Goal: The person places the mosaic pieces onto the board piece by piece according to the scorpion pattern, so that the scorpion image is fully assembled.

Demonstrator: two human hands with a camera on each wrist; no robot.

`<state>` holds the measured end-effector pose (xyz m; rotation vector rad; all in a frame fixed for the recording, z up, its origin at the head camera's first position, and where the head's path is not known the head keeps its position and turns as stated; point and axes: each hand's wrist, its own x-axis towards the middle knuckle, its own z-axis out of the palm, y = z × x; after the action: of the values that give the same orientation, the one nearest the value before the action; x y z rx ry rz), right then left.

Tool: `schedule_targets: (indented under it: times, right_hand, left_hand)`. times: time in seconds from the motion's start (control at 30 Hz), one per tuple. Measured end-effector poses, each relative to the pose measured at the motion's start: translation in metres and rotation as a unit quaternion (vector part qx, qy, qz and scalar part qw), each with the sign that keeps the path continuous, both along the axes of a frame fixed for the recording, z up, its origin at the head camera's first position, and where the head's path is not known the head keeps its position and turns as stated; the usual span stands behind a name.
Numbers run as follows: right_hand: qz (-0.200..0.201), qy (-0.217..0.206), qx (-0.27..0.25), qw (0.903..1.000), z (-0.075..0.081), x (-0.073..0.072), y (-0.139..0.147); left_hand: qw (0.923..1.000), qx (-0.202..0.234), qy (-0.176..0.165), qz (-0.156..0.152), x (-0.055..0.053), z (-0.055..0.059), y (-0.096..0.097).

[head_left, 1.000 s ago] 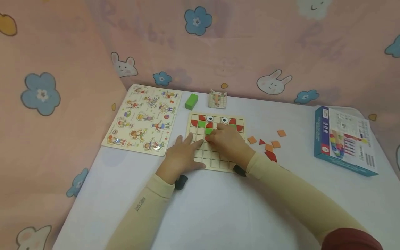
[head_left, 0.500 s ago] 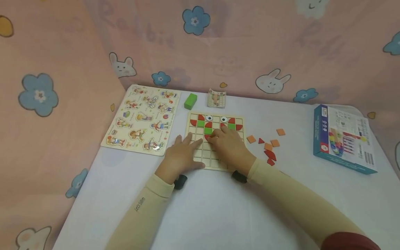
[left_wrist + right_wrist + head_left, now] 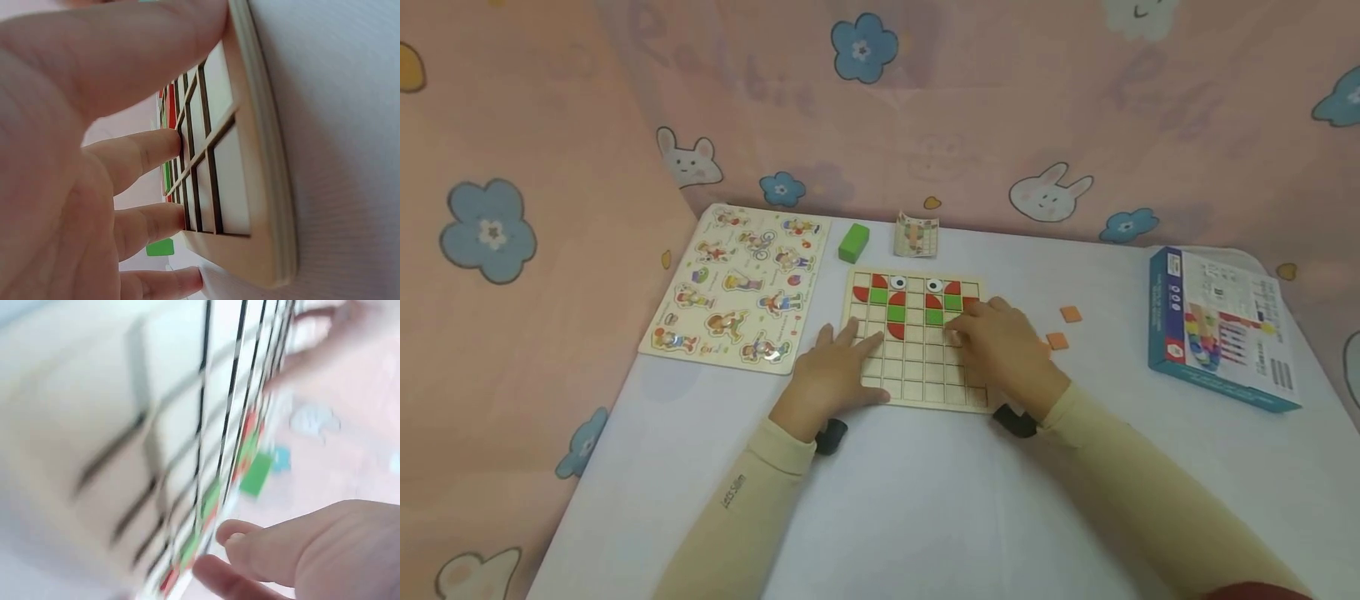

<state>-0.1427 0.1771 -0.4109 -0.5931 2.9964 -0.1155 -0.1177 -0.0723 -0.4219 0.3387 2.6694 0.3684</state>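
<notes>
A wooden grid board (image 3: 925, 390) lies on the table, with red and green tiles and two eye discs (image 3: 898, 283) set in its upper rows. A red rounded tile (image 3: 895, 331) sits below a green square tile (image 3: 896, 313) on the left side. My left hand (image 3: 826, 379) rests with spread fingers on the board's left edge, thumb at the near edge. Over the board's right side is my right hand (image 3: 1011, 354), its fingers loosely bent. Nothing shows between thumb and fingertips in the right wrist view. That hand hides part of the board and most of the loose pieces.
Orange square tiles (image 3: 1057, 340) lie right of the right hand. A figure puzzle board (image 3: 741, 310) is at the left. Behind the grid board are a green block (image 3: 853, 242) and a small pattern card (image 3: 916, 237). A blue box (image 3: 1221, 329) lies at far right.
My right hand has moved right, away from the red rounded tile, which now shows fully in its cell. The left hand has stayed in place. Loose red pieces are now hidden behind the right hand.
</notes>
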Motion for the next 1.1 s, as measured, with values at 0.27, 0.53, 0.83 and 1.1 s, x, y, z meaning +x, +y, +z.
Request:
schedule_targets:
  times: [0.27,0.53,0.83,1.1]
  right_hand:
    - [-0.123,-0.090,-0.039,0.9876,0.015,0.020,0.085]
    - [-0.107,-0.105,-0.042,0.9878,-0.002,0.040,0.106]
    - [-0.099,-0.058,-0.036,0.9928,-0.011,0.043,0.096]
    - [-0.086,-0.036,-0.039,0.9948,-0.013,0.044,0.094]
  left_hand:
    - [1.0000,0.002,-0.006,-0.001,0.001,0.002,0.000]
    - [1.0000,0.004,-0.003,0.000,0.000,-0.001,-0.001]
    - [1.0000,0.007,-0.004,-0.003,0.000,0.001,0.000]
    - [1.0000,0.002,-0.003,-0.005,0.002,0.003,0.000]
